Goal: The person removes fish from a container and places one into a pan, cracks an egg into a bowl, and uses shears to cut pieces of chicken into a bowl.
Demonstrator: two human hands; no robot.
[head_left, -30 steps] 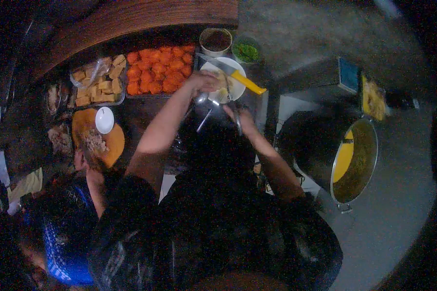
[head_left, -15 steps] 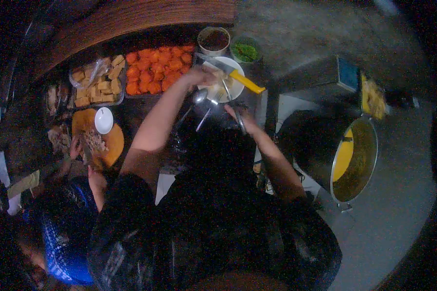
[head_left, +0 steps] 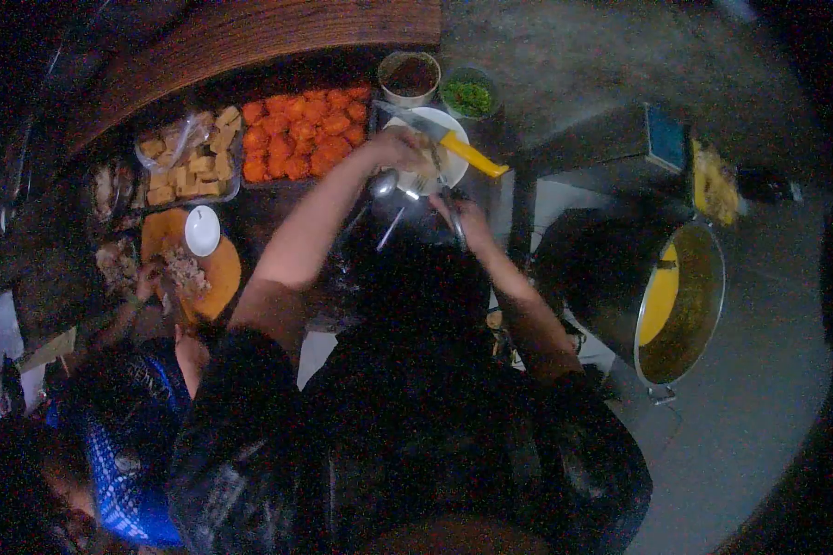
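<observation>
The person's left hand (head_left: 400,148) reaches forward over the round white plate (head_left: 455,165) at the far side of the dark table (head_left: 268,217), its fingers curled down onto pale food on that plate; what exactly it grips is too blurred to tell. The right hand (head_left: 467,220) sits nearer the body, just below the plate, closed around a thin metal utensil (head_left: 453,227) whose shaft shows at the hand; its type cannot be made out. A knife with a yellow handle (head_left: 472,154) lies tilted across the plate's right rim, and a metal spoon (head_left: 384,183) rests just left of the plate. Beyond the plate stand two small round bowls side by side, one holding dark sauce (head_left: 409,76) and one holding chopped green herbs (head_left: 467,95). To the left of the plate is a tray of orange fried pieces (head_left: 296,134), then a clear container of tan cubes (head_left: 190,162). Further left lies a round orange chopping board (head_left: 215,273) with a small white dish (head_left: 202,229) on it and shredded food beside the dish, where another person in a blue patterned garment (head_left: 125,462) has a hand (head_left: 148,277). Well apart on the right stands a large metal pot of yellowish broth (head_left: 685,310).
</observation>
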